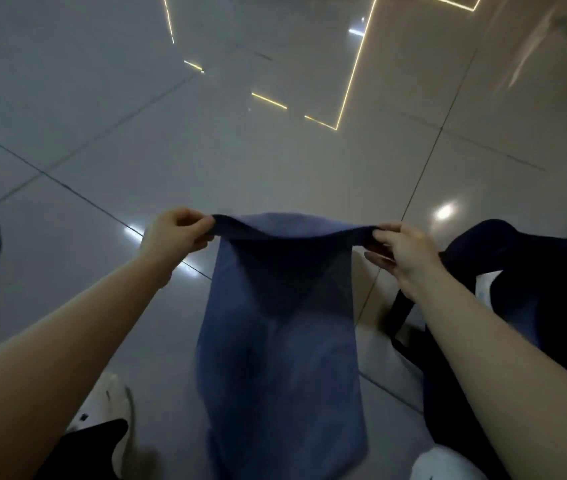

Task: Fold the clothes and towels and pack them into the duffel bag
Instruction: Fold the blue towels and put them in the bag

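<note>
- Blue towel hanging, top corners pinched by left hand and right hand.
- Dark duffel bag at right, open; contents indiscernible.

Beyond and left of the two pinching hands glossy grey floor tiles lie open, while the dark navy duffel bag crowds just right of the right grip and the hanging blue cloth fills the space below.
</note>
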A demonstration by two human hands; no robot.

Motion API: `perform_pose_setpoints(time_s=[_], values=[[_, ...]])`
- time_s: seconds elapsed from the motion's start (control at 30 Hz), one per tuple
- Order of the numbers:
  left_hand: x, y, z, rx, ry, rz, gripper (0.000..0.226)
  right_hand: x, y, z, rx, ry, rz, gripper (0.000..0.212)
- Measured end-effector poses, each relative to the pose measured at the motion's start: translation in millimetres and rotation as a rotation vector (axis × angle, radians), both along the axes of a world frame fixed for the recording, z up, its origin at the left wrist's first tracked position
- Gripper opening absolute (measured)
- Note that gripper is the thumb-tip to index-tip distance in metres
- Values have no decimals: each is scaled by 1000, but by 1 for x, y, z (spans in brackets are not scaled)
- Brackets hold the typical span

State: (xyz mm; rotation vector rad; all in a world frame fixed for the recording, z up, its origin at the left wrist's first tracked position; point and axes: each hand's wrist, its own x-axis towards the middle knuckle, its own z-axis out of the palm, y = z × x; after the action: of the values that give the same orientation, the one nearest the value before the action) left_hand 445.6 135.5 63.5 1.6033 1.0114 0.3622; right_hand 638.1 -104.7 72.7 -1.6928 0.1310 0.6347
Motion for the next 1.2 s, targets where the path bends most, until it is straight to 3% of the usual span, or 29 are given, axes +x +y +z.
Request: perform_pose_setpoints(time_s=[0.13,0.2,0.33,0.47,0.63,0.77,0.87,1.03,1.1,1.2], values=[[-34,-25,-62,52,224,-90,1,-30,-24,-63,-253,-16,150,17],[-51,-43,-90,63,313,-105,16,-49,-37,-88,-346,14,226,16],[-90,-85,-137,12,310,112,37,-87,-62,-122,-365,69,219,22],[-133,-126,-164,-101,305,320,27,-126,-88,-131,-513,-29,200,26],[-167,-174,-166,-149,309,300,2,-183,-121,-143,-620,-1,121,22],[-176,-201,-160,-220,292,311,17,-208,-133,-148,-594,123,90,26],[-178,-202,-158,-314,303,415,20,-210,-135,-147,-516,190,90,15],[-177,-193,-147,-258,243,548,26,-207,-141,-131,-364,197,143,17],[-182,-191,-137,-234,260,570,20,-210,-146,-123,-434,147,244,16],[-199,-195,-132,-223,375,569,18,-215,-158,-119,-742,29,368,9]])
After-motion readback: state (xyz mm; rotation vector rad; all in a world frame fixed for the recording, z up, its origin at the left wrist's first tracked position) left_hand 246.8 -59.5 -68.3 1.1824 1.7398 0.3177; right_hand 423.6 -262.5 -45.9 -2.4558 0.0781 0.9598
